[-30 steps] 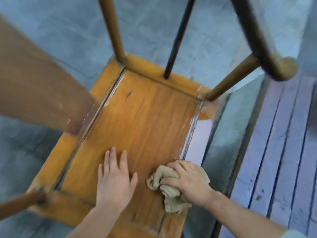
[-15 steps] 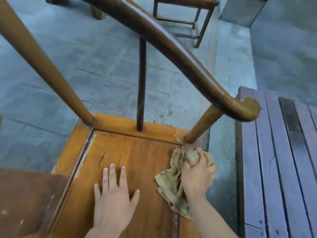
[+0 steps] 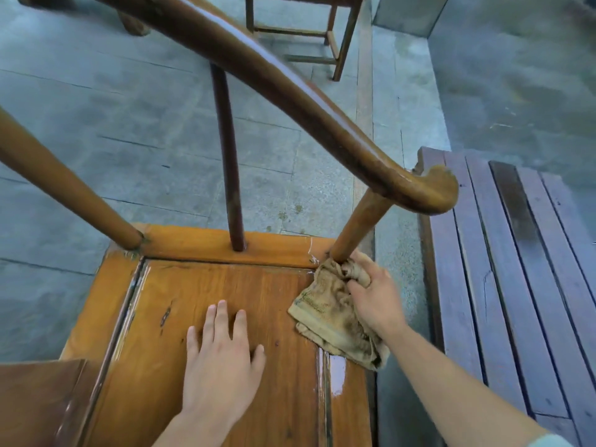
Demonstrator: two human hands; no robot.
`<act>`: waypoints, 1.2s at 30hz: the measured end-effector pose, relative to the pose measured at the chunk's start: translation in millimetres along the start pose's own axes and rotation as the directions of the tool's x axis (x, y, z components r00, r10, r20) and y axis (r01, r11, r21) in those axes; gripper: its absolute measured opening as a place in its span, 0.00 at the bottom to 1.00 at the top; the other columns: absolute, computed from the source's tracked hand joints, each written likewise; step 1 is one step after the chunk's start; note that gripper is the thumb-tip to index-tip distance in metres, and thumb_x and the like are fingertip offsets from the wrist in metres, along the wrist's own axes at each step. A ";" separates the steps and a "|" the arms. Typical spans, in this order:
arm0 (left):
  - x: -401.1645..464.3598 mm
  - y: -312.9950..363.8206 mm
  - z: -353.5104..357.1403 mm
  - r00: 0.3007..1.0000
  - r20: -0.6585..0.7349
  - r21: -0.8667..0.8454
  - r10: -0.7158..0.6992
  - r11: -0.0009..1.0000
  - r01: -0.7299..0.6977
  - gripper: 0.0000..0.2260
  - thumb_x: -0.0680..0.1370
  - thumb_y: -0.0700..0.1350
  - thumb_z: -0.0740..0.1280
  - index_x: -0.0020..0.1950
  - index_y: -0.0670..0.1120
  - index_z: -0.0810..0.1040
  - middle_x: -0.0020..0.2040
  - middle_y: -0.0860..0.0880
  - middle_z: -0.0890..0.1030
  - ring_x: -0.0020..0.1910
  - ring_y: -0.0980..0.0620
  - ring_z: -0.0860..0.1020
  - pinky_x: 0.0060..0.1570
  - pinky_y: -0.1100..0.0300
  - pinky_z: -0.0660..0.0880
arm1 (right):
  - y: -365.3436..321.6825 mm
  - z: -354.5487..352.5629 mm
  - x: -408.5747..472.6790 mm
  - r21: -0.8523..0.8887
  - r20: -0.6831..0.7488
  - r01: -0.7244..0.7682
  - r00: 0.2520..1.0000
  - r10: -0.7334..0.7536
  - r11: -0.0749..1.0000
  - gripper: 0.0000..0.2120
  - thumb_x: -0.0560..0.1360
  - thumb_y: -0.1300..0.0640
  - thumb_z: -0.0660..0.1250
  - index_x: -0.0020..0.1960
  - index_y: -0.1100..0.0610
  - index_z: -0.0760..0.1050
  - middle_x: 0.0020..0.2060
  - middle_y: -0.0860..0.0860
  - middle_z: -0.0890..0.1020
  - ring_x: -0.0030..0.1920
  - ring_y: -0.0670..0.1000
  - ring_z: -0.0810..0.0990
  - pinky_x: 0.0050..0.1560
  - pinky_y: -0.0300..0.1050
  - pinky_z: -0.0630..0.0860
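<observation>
Grey stone slabs pave the floor (image 3: 135, 130); a dark slatted bench (image 3: 503, 285) stands right, a wooden stool (image 3: 290, 31) beyond.

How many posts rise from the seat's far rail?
3: left post at the left corner, dark spindle in the middle, right post at the right corner, where the right hand grips the cloth. More may be off-frame.

On orange-brown wooden chair seat (image 3: 245, 285): left hand (image 3: 222, 366) flat at centre. At far right corner, crumpled beige cloth (image 3: 325, 314) against round wooden post (image 3: 361, 224), right hand (image 3: 377, 301) on top. Right of the seat: dark slatted wooden bench (image 3: 516, 285).
</observation>
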State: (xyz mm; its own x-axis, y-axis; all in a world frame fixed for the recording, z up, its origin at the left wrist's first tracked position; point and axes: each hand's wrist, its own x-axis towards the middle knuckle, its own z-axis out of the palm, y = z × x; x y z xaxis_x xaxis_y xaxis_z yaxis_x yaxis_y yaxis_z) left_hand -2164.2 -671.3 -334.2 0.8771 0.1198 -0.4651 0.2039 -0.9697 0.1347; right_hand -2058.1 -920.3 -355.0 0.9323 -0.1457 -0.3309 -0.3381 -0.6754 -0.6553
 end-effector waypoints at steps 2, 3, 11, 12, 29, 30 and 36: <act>-0.9 8.2 -4.8 1.000 0.013 -0.019 -0.004 1.000 0.004 0.31 0.81 0.63 0.50 0.81 0.51 0.52 0.82 0.45 0.47 0.80 0.46 0.44 0.77 0.43 0.50 | 2.6 5.2 -26.4 -0.227 0.030 0.079 0.997 -0.074 0.971 0.28 0.76 0.53 0.65 0.75 0.39 0.67 0.59 0.50 0.69 0.59 0.54 0.75 0.67 0.49 0.72; -1.1 10.6 -6.9 1.000 0.022 -0.030 -0.014 0.999 0.015 0.30 0.81 0.62 0.50 0.81 0.51 0.52 0.82 0.45 0.47 0.80 0.46 0.44 0.77 0.43 0.50 | 1.3 11.4 -43.1 -0.380 0.070 0.161 0.987 -0.145 0.911 0.28 0.75 0.51 0.64 0.74 0.40 0.66 0.58 0.50 0.69 0.57 0.56 0.75 0.64 0.51 0.74; -4.9 0.2 -21.1 0.997 -0.072 -0.064 -0.010 0.998 0.005 0.28 0.81 0.62 0.48 0.79 0.53 0.56 0.81 0.47 0.52 0.80 0.48 0.47 0.77 0.45 0.51 | -73.8 77.1 -11.3 -0.649 0.218 0.558 0.787 -0.577 0.517 0.28 0.80 0.63 0.54 0.79 0.57 0.58 0.65 0.61 0.69 0.62 0.63 0.71 0.62 0.58 0.73; -6.9 -5.8 -19.5 0.997 -0.074 -0.079 -0.014 0.997 0.008 0.28 0.81 0.62 0.48 0.79 0.54 0.56 0.81 0.47 0.52 0.80 0.48 0.47 0.77 0.45 0.50 | -81.1 75.3 9.1 -0.674 0.180 0.480 0.843 -0.506 0.561 0.27 0.81 0.64 0.53 0.80 0.59 0.55 0.67 0.63 0.67 0.64 0.63 0.69 0.64 0.58 0.71; -42.3 -63.4 3.3 0.991 -0.037 -0.082 -0.129 0.989 0.125 0.26 0.79 0.64 0.51 0.76 0.57 0.62 0.81 0.49 0.50 0.80 0.49 0.46 0.77 0.45 0.49 | -49.3 76.4 -84.3 -0.618 0.063 0.066 0.997 -0.035 0.783 0.38 0.78 0.38 0.55 0.82 0.55 0.52 0.78 0.61 0.56 0.77 0.60 0.54 0.78 0.53 0.54; -42.3 -63.6 3.4 0.991 -0.025 -0.056 -0.134 0.990 0.132 0.27 0.79 0.64 0.50 0.76 0.57 0.62 0.81 0.50 0.50 0.80 0.50 0.46 0.77 0.45 0.48 | -48.1 74.3 -91.2 -0.642 0.042 0.012 0.999 0.020 0.766 0.41 0.76 0.33 0.53 0.83 0.51 0.49 0.78 0.61 0.57 0.75 0.61 0.56 0.77 0.55 0.56; -42.3 -55.4 -9.3 0.978 0.093 -0.097 -0.185 0.976 0.194 0.27 0.77 0.64 0.58 0.73 0.55 0.67 0.80 0.47 0.57 0.79 0.48 0.54 0.75 0.43 0.55 | -69.5 79.6 -107.7 -0.630 0.028 -0.191 0.963 0.267 0.753 0.58 0.57 0.15 0.51 0.79 0.37 0.33 0.76 0.61 0.50 0.69 0.63 0.62 0.65 0.60 0.67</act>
State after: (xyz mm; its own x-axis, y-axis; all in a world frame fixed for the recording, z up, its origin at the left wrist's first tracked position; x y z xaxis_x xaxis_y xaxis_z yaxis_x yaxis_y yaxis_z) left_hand -2208.6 -620.7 -313.9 0.7798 0.2771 -0.5613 0.4112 -0.9028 0.1257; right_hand -2145.2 -800.1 -327.9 0.8044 -0.3006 -0.5123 -0.3518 -0.9361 -0.0031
